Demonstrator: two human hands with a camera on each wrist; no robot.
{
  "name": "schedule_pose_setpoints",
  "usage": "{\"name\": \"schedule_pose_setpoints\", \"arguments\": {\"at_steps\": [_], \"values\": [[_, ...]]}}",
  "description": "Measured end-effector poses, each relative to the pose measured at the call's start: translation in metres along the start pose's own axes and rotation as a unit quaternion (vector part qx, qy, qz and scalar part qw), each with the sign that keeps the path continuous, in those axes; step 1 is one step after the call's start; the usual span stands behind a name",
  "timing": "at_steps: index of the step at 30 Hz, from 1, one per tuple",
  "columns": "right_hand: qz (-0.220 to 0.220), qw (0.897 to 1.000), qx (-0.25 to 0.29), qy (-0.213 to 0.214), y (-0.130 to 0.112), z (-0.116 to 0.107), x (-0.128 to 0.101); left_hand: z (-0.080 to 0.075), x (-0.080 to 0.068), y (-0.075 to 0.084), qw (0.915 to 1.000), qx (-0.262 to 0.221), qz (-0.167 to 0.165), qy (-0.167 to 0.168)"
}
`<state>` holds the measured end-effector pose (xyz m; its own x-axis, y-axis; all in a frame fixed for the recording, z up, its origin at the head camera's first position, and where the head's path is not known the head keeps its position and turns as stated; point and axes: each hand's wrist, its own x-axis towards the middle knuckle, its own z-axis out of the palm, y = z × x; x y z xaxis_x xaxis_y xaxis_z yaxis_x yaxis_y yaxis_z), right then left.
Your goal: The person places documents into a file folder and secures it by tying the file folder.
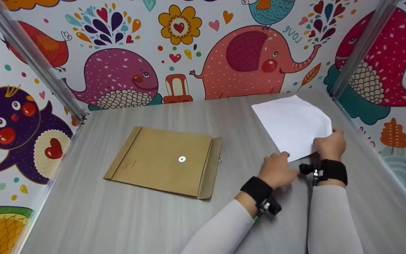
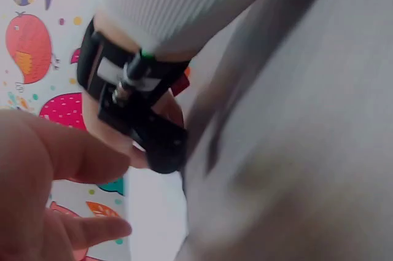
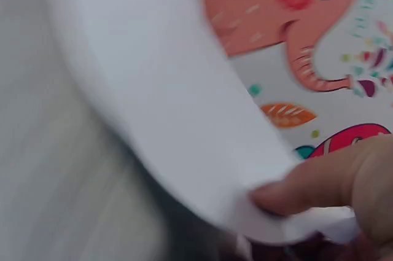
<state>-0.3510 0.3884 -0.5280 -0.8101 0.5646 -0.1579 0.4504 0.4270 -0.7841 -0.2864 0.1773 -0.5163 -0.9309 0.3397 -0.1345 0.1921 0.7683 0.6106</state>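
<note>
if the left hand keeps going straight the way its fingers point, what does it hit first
Most likely the white paper: the left hand points up and right at its near edge, which the right hand pinches. Whether they already touch is unclear.

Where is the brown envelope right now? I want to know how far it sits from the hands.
In the head view the brown envelope lies flat on the table, left of centre, apart from both hands and left of the white paper.

Matt white paper sheet [image 1: 293, 125]

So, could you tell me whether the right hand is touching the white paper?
Touching: in the right wrist view a fingertip of the right hand pinches the white paper's lifted edge.
</note>
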Motion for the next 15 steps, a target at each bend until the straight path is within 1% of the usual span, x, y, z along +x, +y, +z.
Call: {"name": "schedule_pose_setpoints", "arguments": {"at_steps": [2, 4, 6, 7, 8, 9, 11, 13, 15], "values": [[0.0, 0.999, 0.052, 0.001, -0.009, 0.0, -0.004, -0.009, -0.005, -0.007, 0.9997, -0.023, -0.011, 0.001], [0.006, 0.996, 0.092, -0.001, -0.017, -0.002, -0.009, -0.018, -0.01, -0.015, 0.9994, -0.032, -0.008, 0.005], [0.017, 0.989, 0.146, -0.006, -0.026, -0.004, -0.014, -0.029, -0.015, -0.023, 0.999, -0.042, 0.004, 0.013], [0.021, 0.983, 0.184, -0.01, -0.031, -0.005, -0.017, -0.034, -0.017, -0.027, 0.9988, -0.044, 0.012, 0.019], [0.023, 0.974, 0.225, -0.015, -0.035, -0.005, -0.019, -0.039, -0.02, -0.031, 0.9984, -0.047, 0.018, 0.026], [0.021, 0.962, 0.27, -0.02, -0.039, -0.005, -0.021, -0.045, -0.022, -0.035, 0.9979, -0.049, 0.024, 0.034], [0.018, 0.934, 0.354, -0.037, -0.046, -0.003, -0.025, -0.056, -0.027, -0.044, 0.9968, -0.059, 0.029, 0.045], [0.015, 0.91, 0.411, -0.057, -0.052, -0.002, -0.027, -0.067, -0.031, -0.053, 0.9958, -0.064, 0.032, 0.058], [0.013, 0.9, 0.43, -0.076, -0.055, 0.0, -0.03, -0.077, -0.035, -0.064, 0.9942, -0.072, 0.031, 0.073]]}}
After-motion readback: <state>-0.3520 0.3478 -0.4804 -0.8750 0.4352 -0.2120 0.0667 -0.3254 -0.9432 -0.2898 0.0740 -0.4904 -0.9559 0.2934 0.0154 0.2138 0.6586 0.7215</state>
